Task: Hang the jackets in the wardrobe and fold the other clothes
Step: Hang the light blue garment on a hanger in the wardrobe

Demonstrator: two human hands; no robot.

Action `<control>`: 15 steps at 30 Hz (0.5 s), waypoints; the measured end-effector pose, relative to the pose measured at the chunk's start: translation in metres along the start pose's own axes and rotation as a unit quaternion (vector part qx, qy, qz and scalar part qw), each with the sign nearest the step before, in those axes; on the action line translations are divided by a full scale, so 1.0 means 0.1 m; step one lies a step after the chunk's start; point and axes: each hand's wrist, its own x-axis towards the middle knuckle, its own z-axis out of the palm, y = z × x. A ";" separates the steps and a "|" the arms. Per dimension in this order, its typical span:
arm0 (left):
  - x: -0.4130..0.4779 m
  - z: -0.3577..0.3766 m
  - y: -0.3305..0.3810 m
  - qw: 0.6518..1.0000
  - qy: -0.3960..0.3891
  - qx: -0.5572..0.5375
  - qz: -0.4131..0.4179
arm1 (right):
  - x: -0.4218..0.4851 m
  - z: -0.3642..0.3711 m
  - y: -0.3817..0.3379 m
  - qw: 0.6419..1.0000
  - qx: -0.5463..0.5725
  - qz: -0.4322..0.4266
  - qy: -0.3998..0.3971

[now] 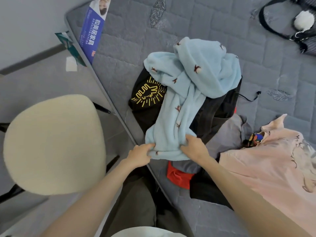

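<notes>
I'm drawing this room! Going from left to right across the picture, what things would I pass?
Chair → black shirt with a yellow drawing → blue fleece → pink top.

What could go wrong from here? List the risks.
1. The left hand and right hand grip the near edge of the blue fleece, which lies bunched over the black shirt; a pull may drag that along.
2. The pile sits by the mattress edge; clothes may slide off.
</notes>
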 end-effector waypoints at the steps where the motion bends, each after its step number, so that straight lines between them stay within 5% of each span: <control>1: 0.01 -0.04 0.00 1.000 0.003 -0.022 0.003 | 0.02 -0.03 -0.04 1.000 -0.011 -0.006 0.029; 8: 0.30 -0.61 0.23 0.991 0.106 -0.083 0.025 | 0.57 -0.69 -0.51 0.953 -0.021 -0.105 0.285; 15: 0.64 -1.15 0.40 0.975 0.167 -0.119 0.083 | 1.60 -1.27 -0.75 0.960 -0.042 -0.054 0.270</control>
